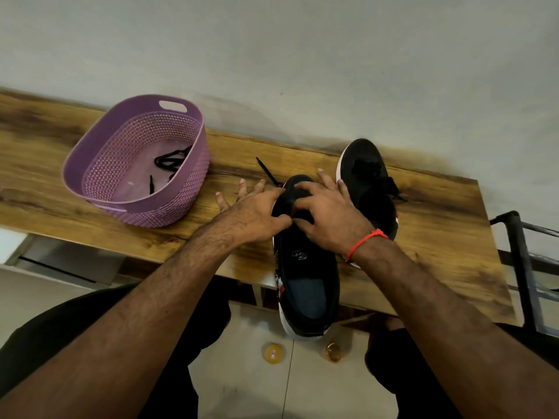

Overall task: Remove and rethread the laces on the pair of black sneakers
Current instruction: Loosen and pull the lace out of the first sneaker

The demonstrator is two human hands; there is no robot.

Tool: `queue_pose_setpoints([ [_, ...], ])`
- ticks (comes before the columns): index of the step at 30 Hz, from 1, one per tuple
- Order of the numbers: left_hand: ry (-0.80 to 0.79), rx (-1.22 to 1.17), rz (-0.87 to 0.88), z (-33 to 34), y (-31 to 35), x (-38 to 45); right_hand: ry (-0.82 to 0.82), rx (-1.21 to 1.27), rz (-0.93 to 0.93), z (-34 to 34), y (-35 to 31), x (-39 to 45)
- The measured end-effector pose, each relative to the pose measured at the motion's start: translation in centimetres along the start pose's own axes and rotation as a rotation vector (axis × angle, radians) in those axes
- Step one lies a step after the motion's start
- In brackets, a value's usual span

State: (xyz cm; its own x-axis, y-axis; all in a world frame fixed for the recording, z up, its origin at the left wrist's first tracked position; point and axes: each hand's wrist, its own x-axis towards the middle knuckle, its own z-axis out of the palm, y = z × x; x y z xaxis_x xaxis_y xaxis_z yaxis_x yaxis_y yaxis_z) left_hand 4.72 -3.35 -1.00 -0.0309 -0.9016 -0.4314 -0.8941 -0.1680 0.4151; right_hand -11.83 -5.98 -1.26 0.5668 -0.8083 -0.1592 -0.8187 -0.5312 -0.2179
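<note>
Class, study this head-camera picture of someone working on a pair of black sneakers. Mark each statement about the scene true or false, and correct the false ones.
1. A black lace lies inside the purple basket. True.
2. The basket stands on the floor. False: it stands on the wooden table.
3. Both hands are at the near sneaker. True: the left hand and the right hand meet over its lacing area.
4. The far sneaker lies in the basket. False: it stands on the table, beyond the right hand.
5. The red thread is on the left wrist. False: it circles the right wrist.
</note>
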Motion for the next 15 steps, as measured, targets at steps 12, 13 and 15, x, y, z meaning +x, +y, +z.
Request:
queue_pose_setpoints([
  [12, 0.049, -0.066, 0.032, -0.1, 0.5, -0.8, 0.506, 0.376, 0.380, -4.5, 4.9, -0.4],
  [13, 0.075, -0.072, 0.048, 0.0, 0.6, -0.8, 0.477, 0.295, 0.326, -4.1, 4.6, -0.4],
  [15, 0.140, -0.067, 0.090, 0.6, 1.1, -1.0, 0.340, 0.146, 0.278, -3.8, 3.6, -0.7],
])
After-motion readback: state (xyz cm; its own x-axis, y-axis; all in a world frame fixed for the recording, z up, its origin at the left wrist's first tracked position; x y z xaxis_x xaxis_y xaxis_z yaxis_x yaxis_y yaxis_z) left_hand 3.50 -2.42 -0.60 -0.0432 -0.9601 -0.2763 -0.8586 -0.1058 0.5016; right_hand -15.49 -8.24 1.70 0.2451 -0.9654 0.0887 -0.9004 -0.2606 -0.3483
